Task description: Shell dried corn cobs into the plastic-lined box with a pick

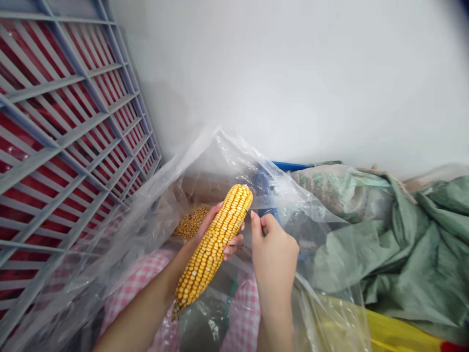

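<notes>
A yellow ear of corn (pixel 214 244) slants across the middle of the view, its stem end low at the left. My left hand (pixel 232 243) is closed around it from beneath, so the ear hides most of the palm. Close to the ear's upper right side, my right hand (pixel 274 242) is curled in a fist with the thumb up. A thin dark tip (pixel 248 213) pokes out from it toward the kernels; the rest of that tool is hidden in the fingers. Loose corn kernels (pixel 192 222) lie in a heap beyond my left wrist, inside a clear plastic bag (pixel 198 151).
A grey-blue plastic crate (pixel 78 122) with red contents stands at the left. Green sacking (pixel 414 254) and a printed woven sack (pixel 337 188) lie at the right, above a yellow surface (pixel 384 327). A white wall (pixel 293 73) rises behind. Pink checked trouser legs (pixel 244 313) show below.
</notes>
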`<state>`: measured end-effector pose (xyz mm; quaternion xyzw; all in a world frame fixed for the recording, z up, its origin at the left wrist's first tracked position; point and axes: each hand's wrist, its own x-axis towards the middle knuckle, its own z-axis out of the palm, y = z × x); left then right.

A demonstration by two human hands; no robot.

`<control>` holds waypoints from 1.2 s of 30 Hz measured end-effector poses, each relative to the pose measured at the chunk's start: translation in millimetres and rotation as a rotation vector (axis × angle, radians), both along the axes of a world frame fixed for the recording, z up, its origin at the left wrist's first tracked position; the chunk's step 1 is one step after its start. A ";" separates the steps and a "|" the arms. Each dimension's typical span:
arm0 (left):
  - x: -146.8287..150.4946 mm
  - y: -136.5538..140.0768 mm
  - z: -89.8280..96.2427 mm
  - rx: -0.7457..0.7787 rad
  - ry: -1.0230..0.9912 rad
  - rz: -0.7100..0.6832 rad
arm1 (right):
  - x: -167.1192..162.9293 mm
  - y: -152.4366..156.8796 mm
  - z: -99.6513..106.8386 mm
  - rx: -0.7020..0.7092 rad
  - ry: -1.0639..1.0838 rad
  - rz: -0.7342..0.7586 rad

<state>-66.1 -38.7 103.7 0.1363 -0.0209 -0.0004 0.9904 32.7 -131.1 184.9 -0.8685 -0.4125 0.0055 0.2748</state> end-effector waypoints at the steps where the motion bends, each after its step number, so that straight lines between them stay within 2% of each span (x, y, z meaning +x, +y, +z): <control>1: 0.2 -0.3 -0.3 0.005 0.018 0.001 | -1.0 -0.1 0.6 -0.016 -0.015 -0.009; 7: 2.6 -3.3 -9.2 0.058 0.184 0.018 | 12.5 -1.3 1.4 -0.140 -0.048 -0.007; 10: 1.7 -3.7 -12.9 0.088 0.246 -0.008 | 30.3 -1.9 -3.3 -0.147 0.057 0.064; 15: 3.3 -3.6 -13.2 0.032 0.164 -0.057 | 47.7 -1.3 -14.4 -0.014 0.253 0.127; 22: 6.3 -2.2 -4.4 -0.045 -0.038 -0.035 | 15.3 2.1 -9.0 0.166 0.166 0.014; 26: -1.7 -2.9 4.4 0.045 -0.100 0.068 | 5.1 -0.7 0.2 0.253 0.250 0.087; 30: -7.5 -5.0 11.2 0.177 -0.119 0.159 | 7.8 -6.5 6.1 0.271 0.383 0.131; 33: -7.2 -5.5 13.0 0.276 -0.013 0.270 | 11.5 -6.9 3.4 0.249 0.353 0.112; 36: -5.4 -4.7 13.8 0.270 0.306 0.349 | 15.7 -0.7 -6.7 0.211 0.301 0.094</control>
